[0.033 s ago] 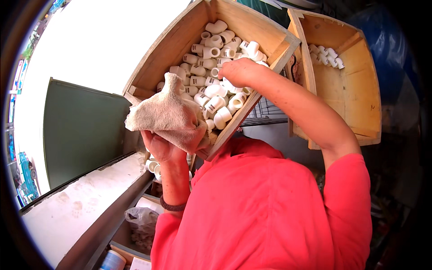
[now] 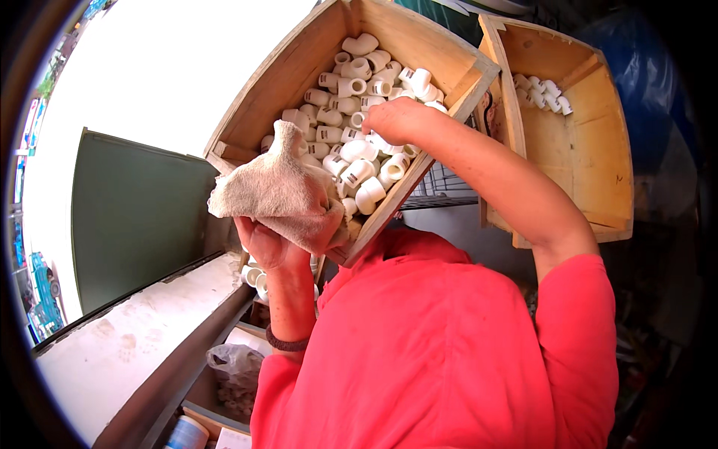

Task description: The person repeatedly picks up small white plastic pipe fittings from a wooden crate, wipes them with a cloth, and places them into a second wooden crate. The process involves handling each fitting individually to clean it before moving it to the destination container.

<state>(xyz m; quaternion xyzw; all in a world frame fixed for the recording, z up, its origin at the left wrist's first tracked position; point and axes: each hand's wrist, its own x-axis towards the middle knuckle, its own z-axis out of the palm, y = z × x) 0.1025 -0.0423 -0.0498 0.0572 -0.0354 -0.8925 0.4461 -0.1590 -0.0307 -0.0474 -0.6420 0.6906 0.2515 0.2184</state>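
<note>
Two hands (image 2: 395, 121); one cloth (image 2: 280, 191) at ten o'clock; two boxes (image 2: 419, 39) at twelve and two; over thirty elbows (image 2: 358, 174), some hidden, at twelve; at least seven fittings (image 2: 537, 98) at two; one bag (image 2: 235, 360) at seven.

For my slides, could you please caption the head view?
Left hand partly hidden by beige cloth, right hand among white plastic elbow fittings in a wooden box.

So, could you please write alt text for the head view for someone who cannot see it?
A person's right hand is among white pipe elbows in a wooden box, while the left hand, partly hidden by a beige cloth, is at its near corner. To the right, a second box holds fewer white pieces.
</note>
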